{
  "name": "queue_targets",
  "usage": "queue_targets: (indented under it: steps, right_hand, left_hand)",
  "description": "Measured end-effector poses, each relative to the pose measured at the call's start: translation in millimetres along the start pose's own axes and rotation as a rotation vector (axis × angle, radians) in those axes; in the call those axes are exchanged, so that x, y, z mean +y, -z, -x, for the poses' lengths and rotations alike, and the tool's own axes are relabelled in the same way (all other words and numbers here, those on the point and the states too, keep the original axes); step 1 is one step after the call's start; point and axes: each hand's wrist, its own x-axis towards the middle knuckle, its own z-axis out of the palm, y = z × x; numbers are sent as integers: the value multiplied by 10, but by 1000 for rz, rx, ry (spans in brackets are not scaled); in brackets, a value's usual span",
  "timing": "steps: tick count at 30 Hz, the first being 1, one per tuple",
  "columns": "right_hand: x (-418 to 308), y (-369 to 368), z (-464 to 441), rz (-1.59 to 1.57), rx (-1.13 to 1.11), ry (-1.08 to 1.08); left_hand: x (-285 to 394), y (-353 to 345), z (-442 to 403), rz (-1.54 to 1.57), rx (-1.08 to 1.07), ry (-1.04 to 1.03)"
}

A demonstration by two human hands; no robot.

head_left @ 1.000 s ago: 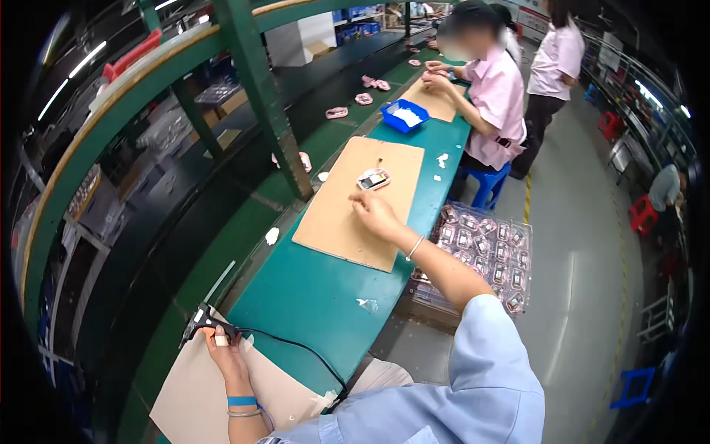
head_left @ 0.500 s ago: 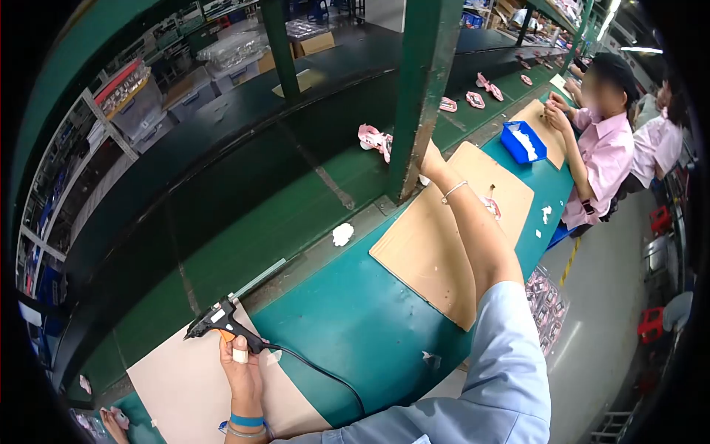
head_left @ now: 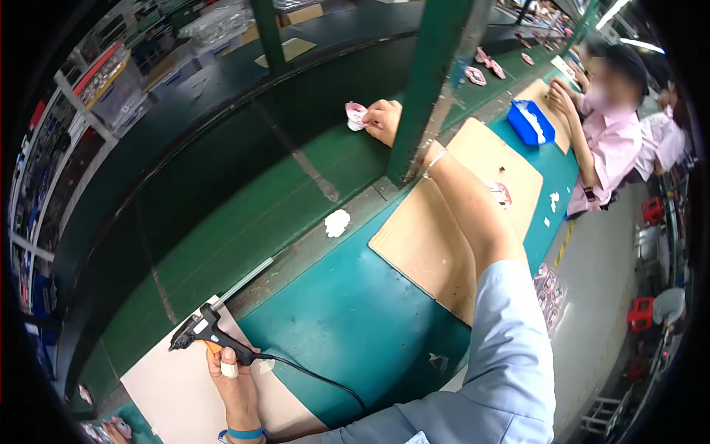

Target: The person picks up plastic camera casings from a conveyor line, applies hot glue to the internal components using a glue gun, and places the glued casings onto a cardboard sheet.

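Observation:
My left hand is wrapped round the grip of a black hot glue gun, whose nozzle points left over a pale board. A glue stick juts from its back. My right arm stretches behind the green post. Beyond that post my right hand has its fingers closed on a pink-and-white fabric-like piece at the green conveyor belt. The post hides part of the wrist, and the fingers cover part of the piece.
A white scrap sits on the belt's edge. Brown cardboard lies under my right arm, with a small pink piece on it. A co-worker in pink sits beyond a blue tray. The gun's cord crosses the green table.
My right hand has come out past the post's left side and closed on the pink-and-white piece, which has moved slightly left. The view has shifted; my left hand still holds the glue gun.

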Motion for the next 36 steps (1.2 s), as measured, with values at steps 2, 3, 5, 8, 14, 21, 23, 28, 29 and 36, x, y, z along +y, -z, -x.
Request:
queue_targets:
  steps: [2,3,5,8,14,21,23,28,29,36]
  right_hand:
    - [80,-74,42,-301,129,-6]
    - [-61,23,48,-443,169,-62]
    - [-67,25,56,-785,258,-139]
    - [126,105,74,-1029,319,-607]
    - [-439,1449,248,-276,190,-903]
    - [-1263,2299,1138,-282,345,-888]
    - [-1675,2233,1314,-267,354,-755]
    - [-2602,1533,1425,-277,155,-318]
    - [-2844,1397,1347,-338,105,-291]
    - [-4288,143,776,-370,-192,230]
  left_hand:
    - [-14,-25,-23,-19,-2,-9]
    - [-33,-29,-38,-28,-56,9]
    - [-98,2,-67,-55,-80,-26]
    - [-100,2,-91,-83,-90,-80]
    - [-68,-45,-56,-65,-102,-47]
    - [-22,-199,6,189,160,-46]
    - [47,-290,112,247,219,-39]
    - [350,-225,502,234,-281,-195]
    - [456,-233,615,274,-453,-213]
    - [836,287,1445,-274,-652,53]
